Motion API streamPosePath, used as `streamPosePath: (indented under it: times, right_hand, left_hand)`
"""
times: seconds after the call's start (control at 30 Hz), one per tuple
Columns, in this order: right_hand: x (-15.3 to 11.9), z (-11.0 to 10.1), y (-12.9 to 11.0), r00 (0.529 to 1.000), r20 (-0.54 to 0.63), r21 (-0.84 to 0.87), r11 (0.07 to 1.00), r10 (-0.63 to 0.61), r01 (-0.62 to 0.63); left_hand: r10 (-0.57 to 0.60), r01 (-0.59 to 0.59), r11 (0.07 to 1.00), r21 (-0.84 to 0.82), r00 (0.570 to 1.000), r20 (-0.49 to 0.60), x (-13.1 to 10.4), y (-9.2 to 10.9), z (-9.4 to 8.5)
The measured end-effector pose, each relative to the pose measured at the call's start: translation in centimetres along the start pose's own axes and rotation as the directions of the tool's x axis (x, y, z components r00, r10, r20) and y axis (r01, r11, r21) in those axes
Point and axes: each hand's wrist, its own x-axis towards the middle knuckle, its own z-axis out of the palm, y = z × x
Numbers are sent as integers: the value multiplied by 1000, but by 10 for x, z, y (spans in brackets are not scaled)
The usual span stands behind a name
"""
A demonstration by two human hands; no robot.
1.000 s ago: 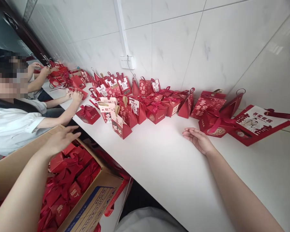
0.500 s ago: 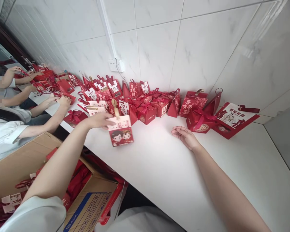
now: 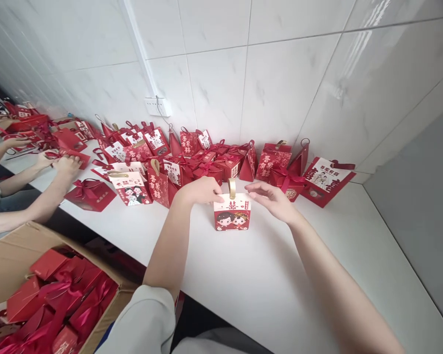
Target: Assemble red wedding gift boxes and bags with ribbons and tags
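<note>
The left hand pinches the small box by its top, the right hand beside it, fingers loosely parted.

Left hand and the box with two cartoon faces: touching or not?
Touching. In the head view, the left hand has its thumb pressed over the front of the two-faced box, at its upper left corner.
</note>
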Motion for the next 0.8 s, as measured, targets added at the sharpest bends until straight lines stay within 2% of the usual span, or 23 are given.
streamPosePath:
  times: [0.1, 0.17, 0.27, 0.4, 0.53, 0.63, 0.7, 0.8]
  right_hand:
    - [-2, 7, -11, 997, 0, -130, 988, -79, 78]
    - [-3, 11, -10, 995, 23, -162, 982, -92, 95]
    - [-1, 14, -5, 994, 21, -181, 977, -107, 109]
    - [0, 9, -3, 982, -64, -261, 952, -180, 158]
    - [0, 3, -2, 977, -87, -323, 933, -196, 158]
    - [-1, 2, 0, 983, -70, -292, 946, -168, 141]
    - [0, 3, 1, 988, -80, -267, 958, -133, 107]
    - [1, 7, -1, 985, -117, -255, 963, -126, 93]
  left_hand:
    - [89, -72, 990, 123, 986, -141, 6, 9, 6]
    - [154, -129, 983, 128, 966, -206, 12, 11, 8]
    - [167, -158, 986, 61, 965, -200, 20, 9, 11]
    - [198, -200, 980, 19, 949, -247, 31, 3, 17]
    - [300, -277, 954, 117, 897, -323, 42, 0, 24]
    - [376, -343, 926, 159, 869, -322, 49, -3, 27]
    - [385, -354, 923, 153, 867, -317, 51, -5, 28]
    - [330, -314, 944, 100, 888, -319, 52, -7, 29]
